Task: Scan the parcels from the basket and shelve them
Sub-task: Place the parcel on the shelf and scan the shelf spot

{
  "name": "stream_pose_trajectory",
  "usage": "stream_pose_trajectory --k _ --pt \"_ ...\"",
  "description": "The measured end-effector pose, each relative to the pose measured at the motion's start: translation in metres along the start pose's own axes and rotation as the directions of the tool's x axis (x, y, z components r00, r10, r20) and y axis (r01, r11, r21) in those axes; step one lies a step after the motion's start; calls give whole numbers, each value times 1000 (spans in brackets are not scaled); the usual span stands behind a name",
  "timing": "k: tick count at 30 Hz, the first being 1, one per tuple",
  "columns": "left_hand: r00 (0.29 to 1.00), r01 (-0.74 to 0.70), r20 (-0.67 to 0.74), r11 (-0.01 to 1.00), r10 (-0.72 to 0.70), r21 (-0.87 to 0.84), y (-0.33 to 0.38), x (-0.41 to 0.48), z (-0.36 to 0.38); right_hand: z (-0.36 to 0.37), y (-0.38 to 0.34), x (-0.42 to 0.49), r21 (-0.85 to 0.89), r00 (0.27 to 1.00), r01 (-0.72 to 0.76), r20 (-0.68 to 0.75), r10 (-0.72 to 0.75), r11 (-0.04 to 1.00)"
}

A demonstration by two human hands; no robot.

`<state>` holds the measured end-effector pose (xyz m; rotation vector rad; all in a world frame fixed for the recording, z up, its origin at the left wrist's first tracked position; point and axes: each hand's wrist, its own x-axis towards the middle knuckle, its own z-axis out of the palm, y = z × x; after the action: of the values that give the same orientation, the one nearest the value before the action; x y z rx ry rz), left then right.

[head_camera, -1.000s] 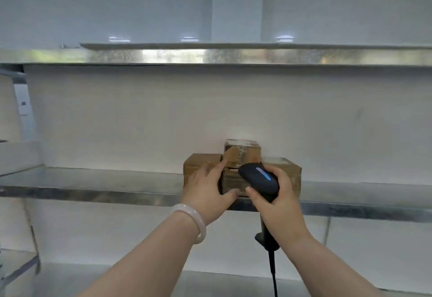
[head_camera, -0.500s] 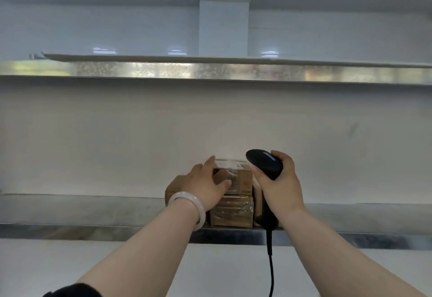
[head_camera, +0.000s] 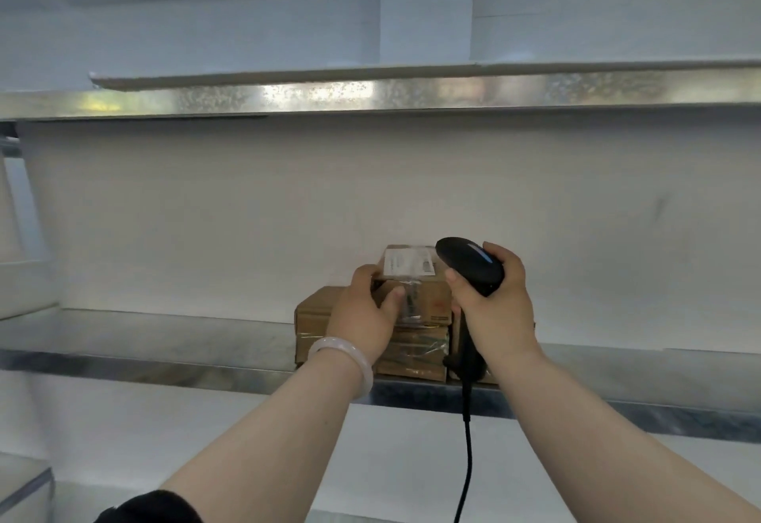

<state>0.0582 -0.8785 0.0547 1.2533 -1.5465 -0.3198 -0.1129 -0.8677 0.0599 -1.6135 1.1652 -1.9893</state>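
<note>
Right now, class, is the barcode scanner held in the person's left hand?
No, the right hand grips the scanner, while the left hand holds the top parcel on the shelf.

No text can be read. The top parcel [head_camera: 428, 300] of the stack carries a white label [head_camera: 407, 261] on its upper face, under clear tape. Dark print lines sit toward the label's 9 o'clock edge and a barcode-like block [head_camera: 427, 264] toward 3 o'clock, all too blurred to make out.
</note>
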Motion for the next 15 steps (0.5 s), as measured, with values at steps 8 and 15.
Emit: stream_pose_trajectory --k 8,15 --pt "959 -54 -281 939 -47 -341 19 -41 -13 -9 -11 -46 253 998 54 -1 -55 966" --pt "965 -42 -253 910 -70 -413 -2 -94 -49 4 -9 -90 390 994 -21 108 -23 921"
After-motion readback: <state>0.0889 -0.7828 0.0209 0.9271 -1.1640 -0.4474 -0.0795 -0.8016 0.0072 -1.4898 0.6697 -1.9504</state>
